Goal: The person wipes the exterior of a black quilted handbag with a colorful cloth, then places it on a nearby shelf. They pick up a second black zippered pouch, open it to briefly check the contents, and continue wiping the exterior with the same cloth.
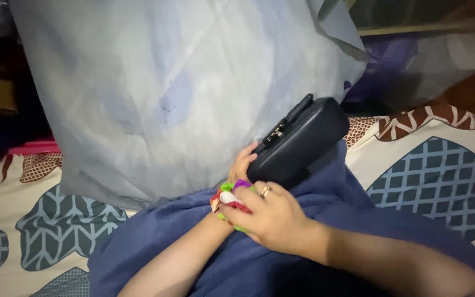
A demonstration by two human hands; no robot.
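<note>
A: State the risks, referenced to the black hard case [298, 142].

B: The case leans tilted against the pale blue pillow [166, 93] behind it, its lower end resting on the blue blanket [281, 264]. The support is soft. In my judgement, a push from either hand could tip the case off the pillow or let it slide down the blanket fold. The latch side faces up and left; a slip there could pinch a fingertip.

A: Left hand pose?

B: The left hand [241, 165] sits at the lower left end of the case, forearm rising from below. Its fingers touch the case end. Whether they grip it cannot be told; the right hand covers most of it.

A: The coloured item?

B: A multicoloured band [227, 197], green, purple, red and white, sits at the left wrist, just below and left of the case. It could snag or be pulled off.

A: Right hand pose?

B: The right hand [270, 217] lies palm down just below the case, forearm entering from the lower right. Its fingers are curled closed over the band and the left wrist. A ring shows on one finger.
</note>
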